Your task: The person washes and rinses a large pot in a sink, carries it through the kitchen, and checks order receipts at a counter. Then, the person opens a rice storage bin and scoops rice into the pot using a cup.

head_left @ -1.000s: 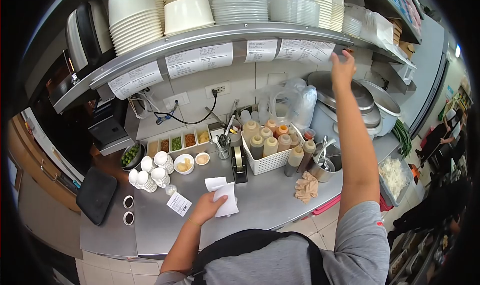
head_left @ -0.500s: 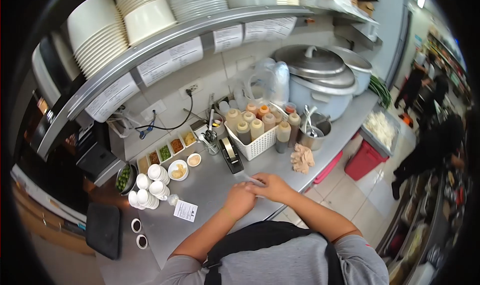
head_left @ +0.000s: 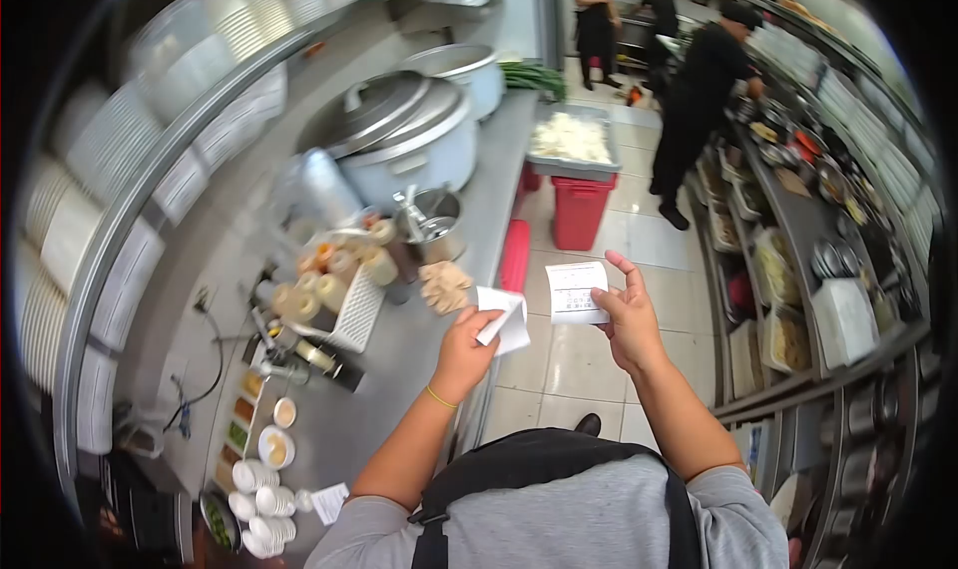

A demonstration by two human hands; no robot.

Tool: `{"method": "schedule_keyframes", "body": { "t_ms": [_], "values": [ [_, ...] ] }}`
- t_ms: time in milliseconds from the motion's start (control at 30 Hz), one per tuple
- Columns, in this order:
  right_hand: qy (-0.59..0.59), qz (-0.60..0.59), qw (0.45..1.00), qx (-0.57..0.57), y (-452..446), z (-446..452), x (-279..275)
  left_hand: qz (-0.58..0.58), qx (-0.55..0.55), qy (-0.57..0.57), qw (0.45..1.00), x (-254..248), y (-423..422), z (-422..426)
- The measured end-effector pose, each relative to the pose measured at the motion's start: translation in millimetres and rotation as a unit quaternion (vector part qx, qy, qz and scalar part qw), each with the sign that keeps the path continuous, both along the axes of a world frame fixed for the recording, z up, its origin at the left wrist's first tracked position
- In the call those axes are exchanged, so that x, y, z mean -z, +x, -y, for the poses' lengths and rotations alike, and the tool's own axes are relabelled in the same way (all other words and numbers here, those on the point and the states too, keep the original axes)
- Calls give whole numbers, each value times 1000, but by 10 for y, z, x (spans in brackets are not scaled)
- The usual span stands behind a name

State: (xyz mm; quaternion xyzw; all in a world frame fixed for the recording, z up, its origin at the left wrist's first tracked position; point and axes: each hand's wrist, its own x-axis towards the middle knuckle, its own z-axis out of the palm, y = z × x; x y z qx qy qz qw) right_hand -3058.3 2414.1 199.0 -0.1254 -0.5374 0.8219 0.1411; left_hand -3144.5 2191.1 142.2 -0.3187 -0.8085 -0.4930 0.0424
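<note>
Your right hand (head_left: 631, 319) pinches a small white printed paper slip (head_left: 574, 289) at its edge under the thumb, one finger raised clear, while your left hand (head_left: 465, 354) is closed on some folded white paper (head_left: 509, 321) near the edge of the grey metal bench (head_left: 379, 394). The step in hand looks like separating the two papers, perhaps to read the printed one; any next move calls for a light, steady pinch, since thin sheets bend easily. No object stands between them. Just beyond the folded paper lies a crumpled tan cloth (head_left: 446, 286), with a shiny metal pot (head_left: 439, 245) and a white perforated plastic basket (head_left: 357, 314) near it on the bench. Ahead, a red plastic bin (head_left: 584, 215) under a grey plastic tub (head_left: 604, 164) narrows the floor (head_left: 539, 411); a person in dark clothes (head_left: 694, 100) stands near it.
</note>
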Motion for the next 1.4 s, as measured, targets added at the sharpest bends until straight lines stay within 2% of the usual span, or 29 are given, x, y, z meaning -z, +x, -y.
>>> {"method": "schedule_keyframes", "body": {
  "t_ms": [67, 100, 167, 267, 333, 367, 433, 500, 533, 567, 633, 733, 767, 833, 867, 967, 1100, 1200, 1233, 1267, 1300, 1333, 1367, 1400],
  "values": [
    [37, -17, 999, 20, 121, -325, 146, -73, 13, 57, 996, -143, -11, -417],
    [90, -3, 996, -7, 176, -506, 257, -109, 17, 87, 990, -229, 4, -621],
    [194, 28, 978, -65, 278, -831, 350, -193, 38, 63, 978, -325, 13, -1035],
    [22, 80, 994, -71, 404, -1259, 312, -384, 85, 7, 919, -410, 4, -1704],
    [-85, 72, 992, -51, 436, -1602, 283, -427, 134, -13, 894, -396, 33, -2206],
    [-18, 65, 997, -46, 457, -1812, 282, -447, 159, -24, 880, -390, 49, -2450],
    [115, 57, 991, -31, 515, -2230, 291, -392, 174, 1, 903, -352, 47, -2901],
    [150, 41, 988, 14, 615, -2601, 250, -310, 153, 13, 938, -338, 31, -3312],
    [167, 35, 985, 37, 677, -2772, 218, -216, 135, 14, 967, -355, 63, -3476],
    [218, 74, 973, 8, 767, -2951, 124, -202, 127, 88, 967, -366, 1, -3700],
    [311, 158, 936, -50, 981, -3309, -91, -117, 172, 164, 964, -331, -92, -4075],
    [445, 172, 868, -136, 1135, -3759, -191, -91, 363, 1, 928, -556, -52, -4494],
    [478, 182, 844, -164, 1175, -3879, -242, -100, 438, -16, 893, -544, -9, -4677],
    [524, 196, 816, -147, 1240, -4079, -309, -123, 580, -45, 804, -537, 105, -5077],
    [534, 209, 808, -135, 1273, -4205, -296, -71, 592, -96, 797, -478, 164, -5250],
    [561, 267, 780, -73, 1389, -4524, -420, -29, 581, -164, 796, -471, 266, -5737],
    [598, 308, 737, 68, 1566, -5079, -562, -45, 571, -116, 811, -251, 144, -6499],
    [648, 318, 662, 202, 1768, -5736, -792, 16, 565, -54, 823, -47, -72, -7158],
    [661, 332, 625, 250, 1862, -6020, -956, 108, 577, -41, 808, -10, -141, -7375],
    [693, 307, 571, 317, 1956, -6229, -1232, 200, 585, -30, 786, 9, -203, -7592],
    [719, 271, 488, 414, 2099, -6535, -1441, 292, 586, -21, 756, -10, -259, -7801],
    [622, 268, 521, 519, 2177, -6697, -1784, 317, 590, -13, 743, -110, -315, -7952],
    [707, 209, 365, 569, 2353, -6968, -2084, 341, 598, -1, 725, -205, -362, -8112],
    [715, 164, 289, 615, 2586, -7242, -2371, 366, 605, 8, 707, -280, -404, -8256]
  ]
}}
